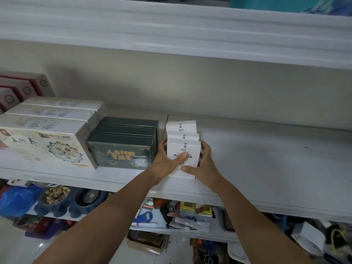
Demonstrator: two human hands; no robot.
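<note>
Three small white boxes stand one behind another on the white shelf [266, 153]. The front white box [188, 149] is held from both sides. My left hand [165, 162] wraps its left side, with the thumb lying across the front face. My right hand [205, 162] grips its right side, thumb at the lower front edge. The two white boxes behind [182, 128] stand upright and touch it.
Dark green boxes [122, 147] stand just left of my left hand, then large white gift boxes [43, 134] and red-edged boxes [21, 88]. The shelf stretches on to the right. An upper shelf [171, 31] hangs overhead. Below lie bowls [57, 195] and clutter.
</note>
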